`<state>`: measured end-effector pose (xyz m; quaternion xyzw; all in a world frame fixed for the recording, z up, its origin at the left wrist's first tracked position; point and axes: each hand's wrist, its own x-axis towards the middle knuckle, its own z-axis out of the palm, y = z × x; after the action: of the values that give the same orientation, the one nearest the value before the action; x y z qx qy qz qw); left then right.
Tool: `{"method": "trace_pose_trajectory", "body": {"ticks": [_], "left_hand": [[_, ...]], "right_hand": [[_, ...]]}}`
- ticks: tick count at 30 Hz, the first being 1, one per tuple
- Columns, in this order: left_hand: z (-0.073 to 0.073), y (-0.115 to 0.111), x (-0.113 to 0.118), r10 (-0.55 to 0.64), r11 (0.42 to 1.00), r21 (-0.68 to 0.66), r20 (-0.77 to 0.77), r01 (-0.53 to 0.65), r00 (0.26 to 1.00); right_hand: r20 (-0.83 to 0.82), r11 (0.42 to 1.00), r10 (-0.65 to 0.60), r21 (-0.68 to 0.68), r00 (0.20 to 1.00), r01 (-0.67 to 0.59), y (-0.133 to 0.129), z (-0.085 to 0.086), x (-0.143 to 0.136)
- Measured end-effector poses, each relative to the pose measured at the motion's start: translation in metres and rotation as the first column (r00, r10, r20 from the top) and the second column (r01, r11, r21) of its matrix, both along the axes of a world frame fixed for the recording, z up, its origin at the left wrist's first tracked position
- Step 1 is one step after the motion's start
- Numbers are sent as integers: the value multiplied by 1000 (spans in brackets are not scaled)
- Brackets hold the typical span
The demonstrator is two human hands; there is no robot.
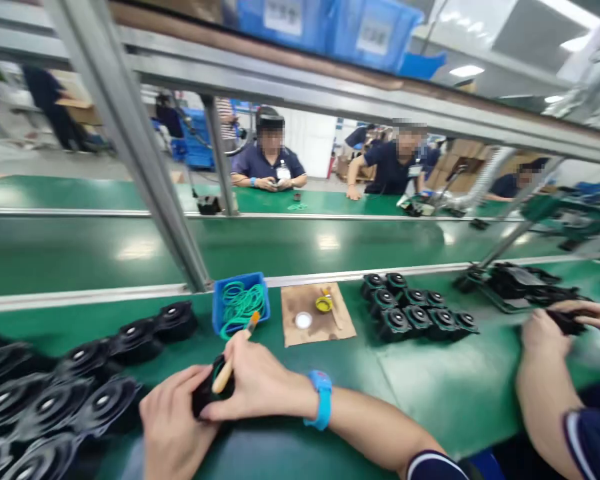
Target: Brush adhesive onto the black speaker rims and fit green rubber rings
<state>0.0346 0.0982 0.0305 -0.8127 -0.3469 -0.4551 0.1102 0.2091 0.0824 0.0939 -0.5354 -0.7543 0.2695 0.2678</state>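
Observation:
My left hand [173, 417] is wrapped around a black round housing [200, 400], keeping it low over the green bench. Inside its rim a bit of green ring shows. My right hand [263, 383] has a small brush [223, 375] with a pale wooden handle tucked in its fingers, the orange bristles pointing up and away. Its thumb and fingertips also touch the housing, and they hide much of it. Just beyond the brush stands a blue bin [216, 310] of green rubber rings [243, 303].
Black housings [50, 403] stand in rows at left, with another group [395, 320] right of centre. A stained cardboard sheet [293, 337] bears a yellow pot [324, 305] and white disc [303, 321]. At right, a co-worker's hands [545, 333] hold a black part. A metal post [130, 133] slants at left.

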Motion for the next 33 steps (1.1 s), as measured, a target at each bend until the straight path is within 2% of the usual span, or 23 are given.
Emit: {"method": "trace_pose_trajectory", "body": {"ticks": [3,5,7,9,13,16,19,23,26,30,33], "left_hand": [[0,4,2,31,996,81,-14,-29,999],[5,3,6,42,995,86,-14,-41,999],[9,1,10,62,995,72,7,-63,998],[11,0,12,74,996,55,34,-76,997],[10,2,11,57,998,4,45,-57,997],[7,2,8,65,998,-22,63,-64,996],[3,2,5,76,996,-49,56,-73,996],[-2,0,4,52,993,-112,26,-48,998],[2,-7,5,45,990,-131,-16,-47,999],[13,-19,1,84,991,-96,-139,-98,987],[22,-19,-15,160,982,-72,-196,-177,968]], "right_hand": [[-2,999,36,-1,999,-36,3,2,2],[46,997,36,69,998,-39,-1,13,11],[184,989,-19,147,983,-9,-10,30,32],[388,988,-95,152,917,38,-19,47,67],[552,987,-153,125,820,100,-21,71,157],[671,990,-131,44,730,137,-7,76,213],[750,985,-102,-17,654,173,6,70,245],[793,982,-79,-42,603,184,9,61,262],[784,987,-113,18,611,159,4,58,263],[703,983,-169,175,691,62,5,58,244],[612,962,-127,269,781,-54,12,57,209]]}}
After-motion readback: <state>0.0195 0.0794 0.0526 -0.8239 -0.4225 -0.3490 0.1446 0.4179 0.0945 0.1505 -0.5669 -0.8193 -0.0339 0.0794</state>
